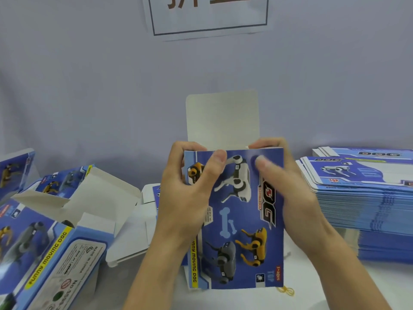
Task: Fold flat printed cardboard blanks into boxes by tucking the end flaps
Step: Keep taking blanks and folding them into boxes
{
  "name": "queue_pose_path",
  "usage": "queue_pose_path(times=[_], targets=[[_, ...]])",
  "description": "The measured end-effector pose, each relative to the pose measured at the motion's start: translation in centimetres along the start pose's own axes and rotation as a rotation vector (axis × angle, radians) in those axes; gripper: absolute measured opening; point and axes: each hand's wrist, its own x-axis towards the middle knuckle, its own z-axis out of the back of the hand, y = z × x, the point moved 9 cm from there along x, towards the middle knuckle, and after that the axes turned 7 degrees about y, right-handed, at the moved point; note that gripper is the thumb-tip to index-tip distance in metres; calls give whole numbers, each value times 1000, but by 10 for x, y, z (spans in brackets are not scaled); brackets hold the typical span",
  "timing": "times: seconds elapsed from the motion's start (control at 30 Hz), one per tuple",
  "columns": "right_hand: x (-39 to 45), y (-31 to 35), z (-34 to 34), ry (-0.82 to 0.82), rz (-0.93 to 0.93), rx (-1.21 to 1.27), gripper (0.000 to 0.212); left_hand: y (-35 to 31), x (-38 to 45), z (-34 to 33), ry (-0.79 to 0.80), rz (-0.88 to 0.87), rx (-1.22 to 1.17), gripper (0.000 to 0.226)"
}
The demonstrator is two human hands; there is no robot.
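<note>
A person holds a blue printed dog-toy box (243, 220) upright above the white bench (335, 287), left hand (185, 198) and right hand (290, 193) gripping its upper corners, thumbs pressed on the front, white top flap (222, 119) standing open behind curled fingers (266, 143).

A plain pale lavender-grey wall (89, 74) is filling the whole background, lying in soft, even light. A white paper sign (207, 16) with a dark blue border and brown characters is hanging on it, cut off by the top edge. Below, a white desk (335, 291) is meeting the wall.
</note>
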Motion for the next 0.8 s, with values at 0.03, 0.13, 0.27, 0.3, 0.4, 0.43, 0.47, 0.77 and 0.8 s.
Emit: queue_pose_path(times=[0.03, 0.13, 0.27, 0.3, 0.4, 0.43, 0.47, 0.77, 0.8], targets=[[2, 0, 4, -36, -20, 7, 43, 2, -1, 0, -7, 26, -15, 43], [-2, -10, 8, -105, -86, 11, 55, 12, -2, 3, -75, 137, -89, 45], [-11, -18, 14, -199, -120, -66, 35, 11, 0, 3, -84, 134, -73, 23], [-12, -18, 13, -207, -123, -64, 32, 10, -1, 3, -82, 126, -56, 19], [-11, -18, 14, -221, -113, -14, 38, 12, -2, 6, -97, 136, -100, 15], [-11, -18, 12, -199, -118, -12, 48, 13, -2, 7, -97, 142, -133, 28], [-10, -18, 10, -162, -117, 0, 52, 15, -2, 6, -81, 145, -161, 41], [-7, -19, 9, -156, -61, 212, 31, 4, -2, 6, -18, 29, -286, 6], [-6, -18, 10, -149, -68, 206, 33, 1, -3, 7, -13, 4, -320, 12]])
